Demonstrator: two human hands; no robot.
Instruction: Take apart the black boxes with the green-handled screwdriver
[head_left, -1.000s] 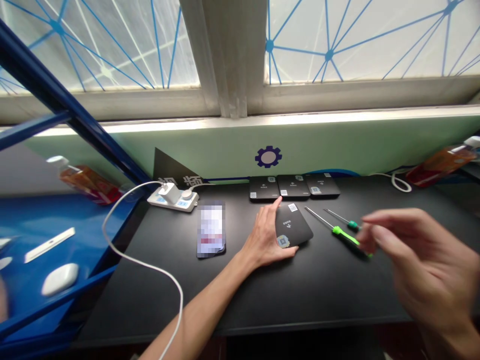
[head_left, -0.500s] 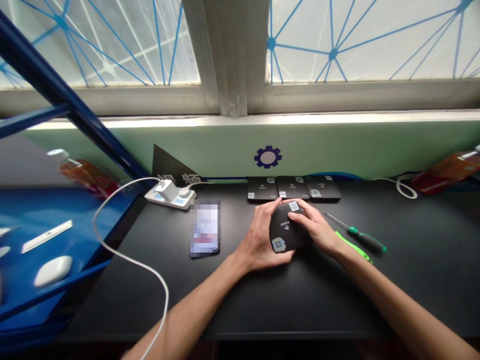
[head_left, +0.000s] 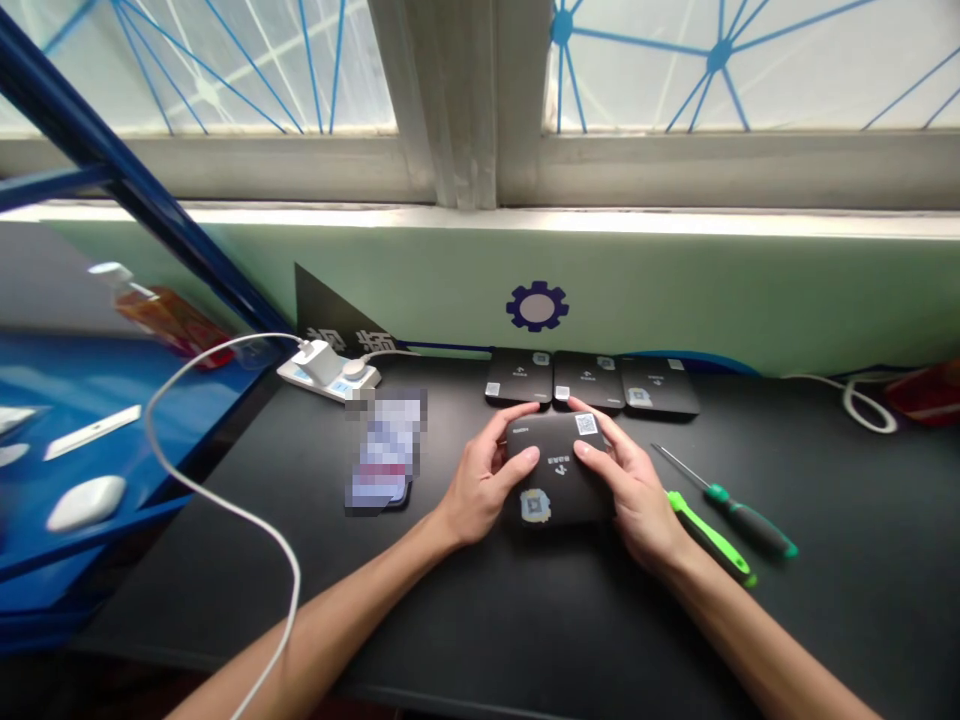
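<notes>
A flat black box (head_left: 562, 490) with rounded corners, a QR sticker and a pale label is held between both hands above the dark table. My left hand (head_left: 487, 475) grips its left side, thumb on the top face. On the right side my right hand (head_left: 630, 480) holds it the same way, its thumb near the QR sticker. Behind it, three similar black boxes, the left one (head_left: 519, 378), the middle one (head_left: 587, 382) and the right one (head_left: 658, 386), lie in a row by the wall. What the box is exactly, I cannot tell.
Right of my right hand lie a bright green-handled tool (head_left: 712, 540) and a screwdriver (head_left: 739, 510). To the left are a phone (head_left: 386, 450) with a blurred screen and a power strip (head_left: 330, 378). Its white cable (head_left: 277, 540) loops over my left forearm.
My left hand has shifted from wrapping the box's left edge to holding it with the thumb on top. The box has been turned straighter, and the camera view has moved slightly.
</notes>
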